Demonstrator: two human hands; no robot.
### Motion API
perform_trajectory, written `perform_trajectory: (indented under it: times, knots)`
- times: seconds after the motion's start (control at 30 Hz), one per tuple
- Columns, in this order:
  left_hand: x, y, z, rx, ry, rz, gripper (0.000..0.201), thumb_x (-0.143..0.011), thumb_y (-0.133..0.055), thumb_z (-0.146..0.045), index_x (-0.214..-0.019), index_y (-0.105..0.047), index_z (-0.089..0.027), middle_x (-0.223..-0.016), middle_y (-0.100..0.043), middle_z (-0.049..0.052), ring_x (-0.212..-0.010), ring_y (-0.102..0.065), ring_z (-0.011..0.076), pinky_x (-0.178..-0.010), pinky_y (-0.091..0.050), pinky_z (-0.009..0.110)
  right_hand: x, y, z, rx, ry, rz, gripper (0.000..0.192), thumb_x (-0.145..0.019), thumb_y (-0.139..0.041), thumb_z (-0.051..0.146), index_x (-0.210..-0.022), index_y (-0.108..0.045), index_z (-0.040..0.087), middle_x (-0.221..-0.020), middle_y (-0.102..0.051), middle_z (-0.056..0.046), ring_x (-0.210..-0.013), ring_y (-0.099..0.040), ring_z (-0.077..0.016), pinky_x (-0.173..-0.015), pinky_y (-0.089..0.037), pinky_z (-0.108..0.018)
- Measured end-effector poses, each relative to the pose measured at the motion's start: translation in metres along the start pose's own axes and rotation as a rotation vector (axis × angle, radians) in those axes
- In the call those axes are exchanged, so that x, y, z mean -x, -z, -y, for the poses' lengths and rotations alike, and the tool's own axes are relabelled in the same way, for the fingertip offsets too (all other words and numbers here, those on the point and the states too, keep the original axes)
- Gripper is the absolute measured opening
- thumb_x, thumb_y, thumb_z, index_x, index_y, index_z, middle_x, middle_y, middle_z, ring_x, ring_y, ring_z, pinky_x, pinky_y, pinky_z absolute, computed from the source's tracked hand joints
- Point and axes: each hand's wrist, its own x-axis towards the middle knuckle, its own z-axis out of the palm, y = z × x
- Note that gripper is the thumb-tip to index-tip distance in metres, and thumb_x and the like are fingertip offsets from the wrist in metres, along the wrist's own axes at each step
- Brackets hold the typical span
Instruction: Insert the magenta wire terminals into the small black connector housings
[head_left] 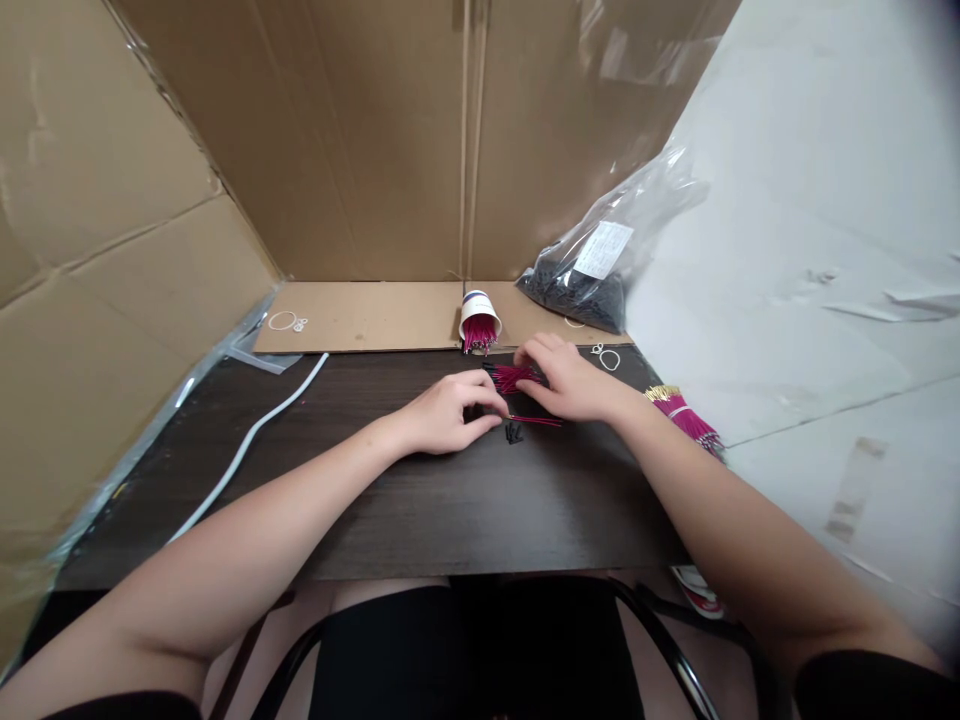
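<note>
My left hand (457,412) has thumb and forefinger pinched at the near end of a thin magenta wire (536,420), just above the dark table. A few small black sleeves (514,433) lie directly below that wire. My right hand (562,378) curves over a pile of magenta wires (510,377) with black ends, thumb apart from the fingers. Its fingertips are at the pile, and the palm hides part of it. Behind the hands, a white paper cup (480,300) lies tipped toward me, filled with more magenta wires (478,334).
A clear bag of black pieces (577,295) leans at the back right. A tied bundle of magenta wires (684,418) with gold ends lies at the right edge. Pale rubber bands (609,359) and a light-blue tube (251,440) lie on the table. Cardboard walls (337,140) surround it.
</note>
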Motion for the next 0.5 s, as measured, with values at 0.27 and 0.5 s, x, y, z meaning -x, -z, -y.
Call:
perform_trajectory:
  times: [0.27,0.5]
  knots:
    - [0.001,0.0,0.002,-0.045,-0.037,0.121,0.02,-0.104,-0.073,-0.033,-0.113,-0.089,-0.025,-0.113,-0.064,0.009,-0.097,-0.063,0.0175,-0.091,-0.051,0.033,0.002,0.025,0.027,-0.148,-0.052,0.457,0.01,-0.097,-0.075,0.005,-0.095,-0.073,0.015,-0.089,-0.067,0.0,-0.073,-0.055,-0.0131,-0.066,-0.038,-0.027]
    - [-0.001,0.002,0.0,-0.017,0.027,0.132,0.013,-0.104,-0.071,-0.027,-0.101,-0.081,-0.018,-0.11,-0.07,0.006,-0.098,-0.067,0.0175,-0.093,-0.051,0.032,0.0,0.017,0.038,-0.046,-0.104,0.507,0.012,-0.105,-0.068,0.007,-0.096,-0.071,0.014,-0.095,-0.069,-0.003,-0.082,-0.059,-0.0156,-0.075,-0.041,-0.028]
